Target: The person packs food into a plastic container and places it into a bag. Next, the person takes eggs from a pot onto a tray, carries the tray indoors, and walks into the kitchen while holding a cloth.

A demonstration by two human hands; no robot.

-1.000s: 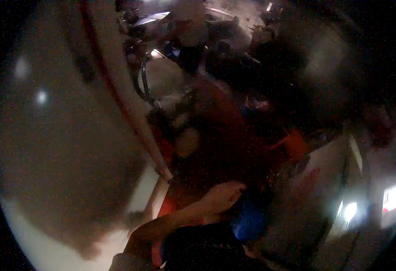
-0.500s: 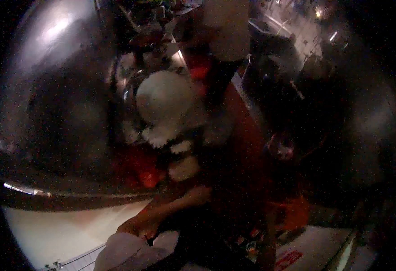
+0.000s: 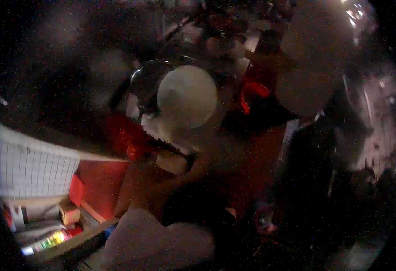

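The view is dark and blurred. A bare forearm (image 3: 155, 192), seemingly my left, reaches up and right from beside pale grey cloth (image 3: 157, 239). Its hand, my left hand (image 3: 199, 167), is in shadow, and its fingers cannot be made out. Close to it are a dark strip with a toothed edge (image 3: 168, 145) and a pale rounded piece (image 3: 173, 162). Whether the hand grips either is unclear. Beyond them stands a round whitish disc (image 3: 186, 95), with a shiny curved rim (image 3: 150, 67) to its left. My right hand cannot be found in the frame.
A red object (image 3: 128, 137) lies left of the toothed strip. At lower left are a lined white surface (image 3: 35, 162), a red panel (image 3: 101, 183) and an open compartment holding a small box (image 3: 69, 213). A large grey shape (image 3: 313, 54) fills the upper right.
The view has swung, so the disc and forearm appear farther right. The large shiny curved surface at left has become dim, and the lined surface and compartment have come into sight at lower left.
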